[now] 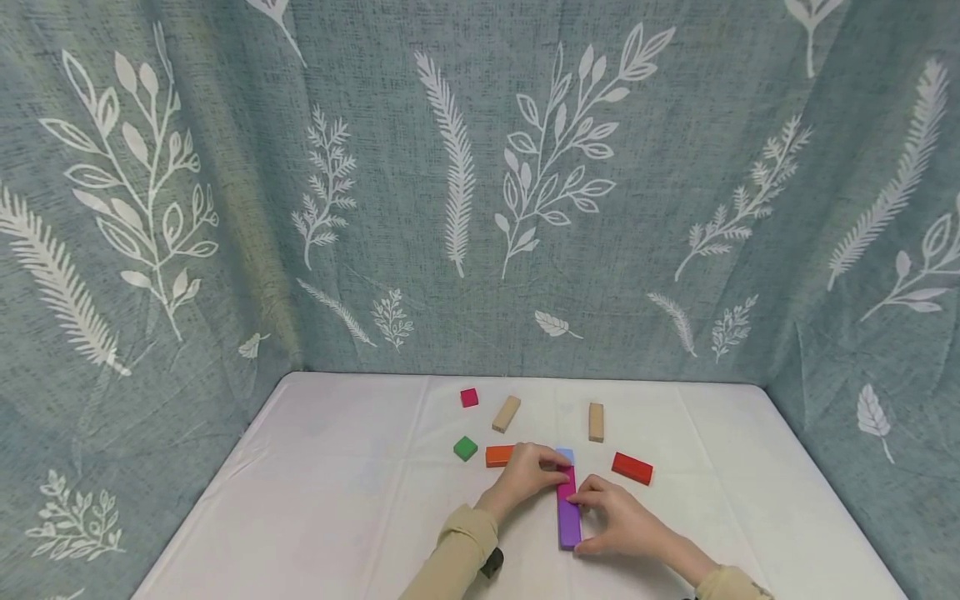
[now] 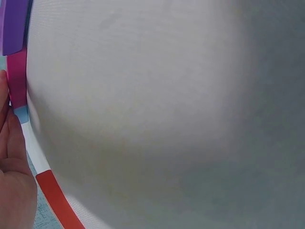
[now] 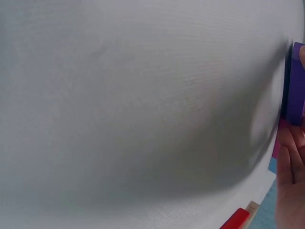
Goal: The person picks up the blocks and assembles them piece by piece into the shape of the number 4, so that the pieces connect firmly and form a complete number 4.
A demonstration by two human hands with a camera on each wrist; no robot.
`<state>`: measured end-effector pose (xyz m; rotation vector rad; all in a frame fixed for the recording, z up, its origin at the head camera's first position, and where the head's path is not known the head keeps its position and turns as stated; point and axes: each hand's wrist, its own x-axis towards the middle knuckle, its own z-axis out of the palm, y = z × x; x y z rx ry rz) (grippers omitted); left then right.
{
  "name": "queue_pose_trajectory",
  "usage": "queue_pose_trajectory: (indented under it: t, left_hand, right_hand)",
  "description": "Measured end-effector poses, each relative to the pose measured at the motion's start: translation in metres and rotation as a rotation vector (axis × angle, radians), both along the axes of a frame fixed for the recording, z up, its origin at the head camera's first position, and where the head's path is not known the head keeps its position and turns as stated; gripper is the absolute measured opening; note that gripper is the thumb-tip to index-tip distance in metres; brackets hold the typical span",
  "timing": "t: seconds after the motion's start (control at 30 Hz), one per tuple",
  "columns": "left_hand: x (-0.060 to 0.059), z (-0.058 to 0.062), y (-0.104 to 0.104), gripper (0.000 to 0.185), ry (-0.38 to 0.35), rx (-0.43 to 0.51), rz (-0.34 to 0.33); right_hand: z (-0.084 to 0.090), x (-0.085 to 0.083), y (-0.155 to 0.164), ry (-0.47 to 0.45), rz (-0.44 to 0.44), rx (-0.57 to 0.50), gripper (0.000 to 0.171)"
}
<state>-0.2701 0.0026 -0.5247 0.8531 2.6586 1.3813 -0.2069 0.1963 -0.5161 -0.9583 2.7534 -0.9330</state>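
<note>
On the white tablecloth (image 1: 337, 500), both hands meet over a line of blocks laid end to end: a purple block (image 1: 569, 523) nearest the person, a magenta block (image 1: 566, 482) touching its far end, and a light blue block (image 1: 566, 455) just beyond that. The left hand (image 1: 525, 475) lies curled over the far end of the magenta block, fingertips pressing on it, and the right hand (image 1: 618, 521) rests against the purple block's right side, thumb at its near end and forefinger pinching at the seam between purple and magenta. Taking the purple block as the landmark: an orange block (image 1: 498, 456) lies beyond it to the left, partly under the left hand, with a green cube (image 1: 465, 448) further left and a small pink cube (image 1: 469, 397) farther back. Two plain wooden blocks (image 1: 506, 413) sit beyond it (one tilted, the other (image 1: 596, 422) lying straight), and a red block (image 1: 632, 468) lies just right of its far end. No box, tray or bowl shows; every block lies loose on the cloth. Both wrist views are mostly blurred cloth, with slivers of block at the edge.
</note>
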Motion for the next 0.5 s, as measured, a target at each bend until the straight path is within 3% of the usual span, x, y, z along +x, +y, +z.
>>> queue_pose_trajectory:
  t: [0.5]
  left_hand:
    - [-0.0014,-0.0013,0.0011,0.018,0.015,-0.022,0.017]
  right_hand:
    - [-0.0023,0.0003,0.0002,-0.033,-0.023,0.001,0.063]
